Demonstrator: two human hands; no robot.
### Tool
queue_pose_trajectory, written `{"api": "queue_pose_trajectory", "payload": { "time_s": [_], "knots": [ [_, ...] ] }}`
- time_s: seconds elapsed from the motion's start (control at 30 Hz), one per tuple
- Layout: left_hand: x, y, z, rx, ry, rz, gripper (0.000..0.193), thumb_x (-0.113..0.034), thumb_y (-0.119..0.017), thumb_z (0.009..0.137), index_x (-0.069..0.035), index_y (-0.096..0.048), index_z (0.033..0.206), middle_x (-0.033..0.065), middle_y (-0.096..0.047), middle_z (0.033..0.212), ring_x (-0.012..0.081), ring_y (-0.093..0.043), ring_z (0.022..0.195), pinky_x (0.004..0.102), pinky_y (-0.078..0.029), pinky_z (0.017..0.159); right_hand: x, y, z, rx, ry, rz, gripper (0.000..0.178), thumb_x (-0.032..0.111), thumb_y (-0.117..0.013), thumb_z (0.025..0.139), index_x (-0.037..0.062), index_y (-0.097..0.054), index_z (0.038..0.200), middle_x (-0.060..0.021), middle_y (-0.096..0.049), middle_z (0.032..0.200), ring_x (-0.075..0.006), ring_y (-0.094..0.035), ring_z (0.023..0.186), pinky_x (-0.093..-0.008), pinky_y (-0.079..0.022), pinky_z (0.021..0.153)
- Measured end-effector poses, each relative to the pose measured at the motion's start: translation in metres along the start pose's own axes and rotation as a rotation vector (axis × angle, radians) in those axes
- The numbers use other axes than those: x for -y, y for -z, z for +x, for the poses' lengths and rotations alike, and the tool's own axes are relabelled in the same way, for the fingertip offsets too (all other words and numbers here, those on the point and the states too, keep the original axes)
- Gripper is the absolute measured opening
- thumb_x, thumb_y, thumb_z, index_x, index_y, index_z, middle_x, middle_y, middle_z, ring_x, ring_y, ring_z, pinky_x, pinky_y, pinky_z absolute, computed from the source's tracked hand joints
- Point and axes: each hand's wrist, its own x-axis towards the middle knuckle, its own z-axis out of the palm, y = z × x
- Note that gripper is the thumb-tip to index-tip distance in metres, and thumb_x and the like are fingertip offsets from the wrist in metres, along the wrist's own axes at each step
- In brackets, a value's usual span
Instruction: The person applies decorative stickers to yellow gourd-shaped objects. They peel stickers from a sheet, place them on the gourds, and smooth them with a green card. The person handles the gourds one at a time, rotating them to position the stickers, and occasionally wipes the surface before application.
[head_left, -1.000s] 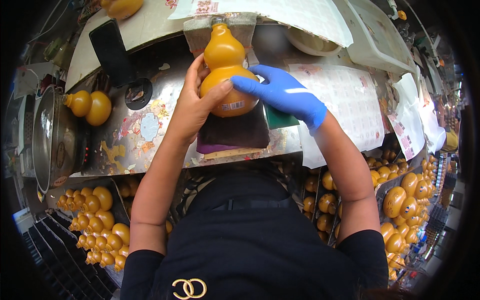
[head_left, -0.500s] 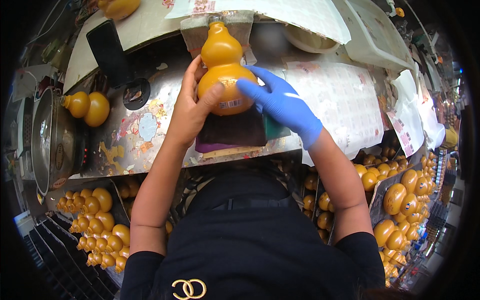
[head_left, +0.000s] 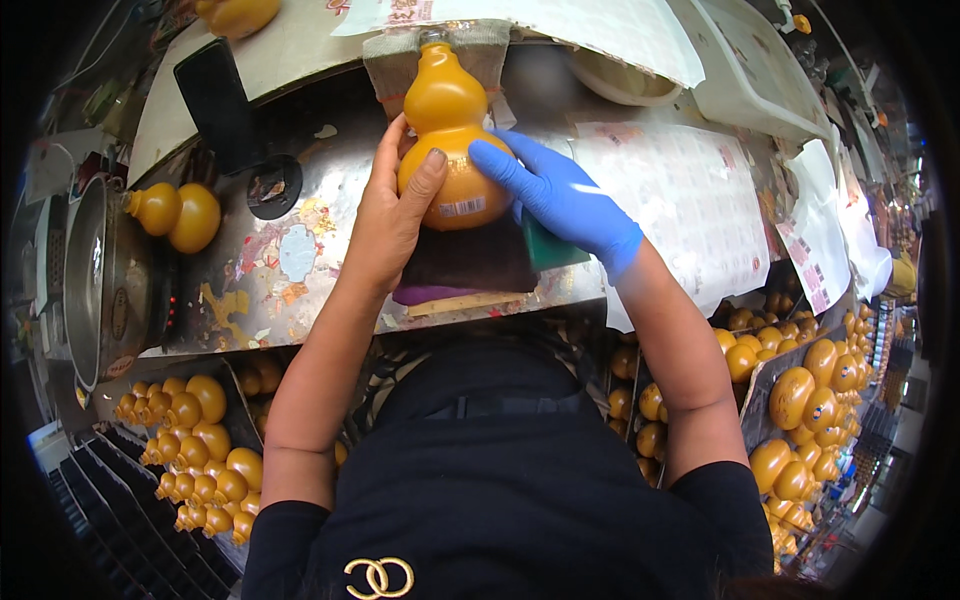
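Note:
A glossy orange-yellow gourd-shaped bottle (head_left: 447,100) lies on a dark cloth pad (head_left: 465,262), its neck pointing away from me. Near its base is a small pale label (head_left: 462,207) with a barcode. My bare left hand (head_left: 396,200) wraps the bottle's lower bulb from the left, thumb on its upper face. From the right, my right hand (head_left: 560,195) in a blue glove grips the same bulb, its thumb pressed near the label area. A folded grey cloth (head_left: 385,68) sits under the bottle's neck.
Printed label sheets (head_left: 670,210) cover the bench's right side. At left stand a phone (head_left: 212,105) on a round base, another gourd bottle (head_left: 190,215) and a metal pan (head_left: 88,280). Crates of gourd bottles (head_left: 205,450) flank me. A white tub (head_left: 750,75) stands far right.
My left thumb has shifted up on the bottle's bulb, and my gloved right thumb has slid slightly up and left. The bottle stays in nearly the same place.

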Motion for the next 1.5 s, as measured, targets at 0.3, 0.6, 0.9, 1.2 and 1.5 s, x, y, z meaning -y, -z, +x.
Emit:
{"api": "queue_pose_trajectory", "payload": {
  "time_s": [0.3, 0.6, 0.9, 1.2, 1.5],
  "knots": [
    [-0.003, 0.001, -0.002, 0.010, 0.030, -0.033, 0.070, -0.040, -0.051, 0.096, -0.001, -0.021, 0.146, 0.0157, -0.038, 0.141, 0.0219, -0.039, 0.130, 0.0311, -0.029, 0.108, 0.001, 0.000, 0.000, 0.065, -0.065, 0.165, 0.069, 0.060, -0.053, 0.087, 0.0032, -0.053, 0.126, -0.0052, -0.057, 0.090, -0.0108, -0.052, 0.074, -0.0227, -0.042, 0.066],
    [0.002, 0.014, -0.005, 0.029, -0.006, -0.124, 0.064, -0.040, -0.044, 0.099, -0.001, -0.024, 0.146, 0.0150, -0.039, 0.141, 0.0212, -0.040, 0.129, 0.0313, -0.029, 0.107, -0.034, 0.017, -0.012, 0.097, -0.140, 1.305, 0.050, 0.037, -0.056, 0.090, 0.0020, -0.049, 0.125, -0.0088, -0.058, 0.088, -0.0155, -0.057, 0.071, -0.0260, -0.048, 0.064],
    [0.008, 0.004, -0.011, 0.009, -0.122, 0.237, 0.071, -0.046, -0.044, 0.097, -0.002, -0.019, 0.147, 0.0174, -0.037, 0.142, 0.0251, -0.038, 0.131, 0.0334, -0.029, 0.108, 0.007, -0.050, -0.051, -0.436, 0.391, 0.129, 0.034, 0.013, -0.066, 0.087, 0.0044, -0.048, 0.115, -0.0136, -0.060, 0.103, -0.0158, -0.060, 0.091, -0.0288, -0.049, 0.081],
    [0.006, 0.007, -0.011, 0.046, -0.143, 0.214, 0.067, -0.044, -0.037, 0.100, -0.001, -0.017, 0.148, 0.0184, -0.035, 0.144, 0.0248, -0.037, 0.132, 0.0324, -0.029, 0.108, -0.036, -0.041, -0.044, -0.664, 0.225, 0.367, 0.036, 0.009, -0.066, 0.084, 0.0023, -0.046, 0.114, -0.0060, -0.058, 0.092, -0.0085, -0.054, 0.077, -0.0228, -0.048, 0.068],
    [0.005, 0.014, -0.006, 0.113, -0.036, -0.102, 0.058, -0.033, -0.034, 0.102, 0.000, -0.018, 0.148, 0.0161, -0.036, 0.144, 0.0224, -0.038, 0.132, 0.0317, -0.029, 0.109, -0.010, -0.078, -0.039, -0.600, 0.863, -0.647, 0.040, 0.005, -0.072, 0.067, 0.0148, -0.067, 0.105, -0.0012, -0.056, 0.075, -0.0204, -0.054, 0.059, -0.0308, -0.044, 0.051]
  ]
}}
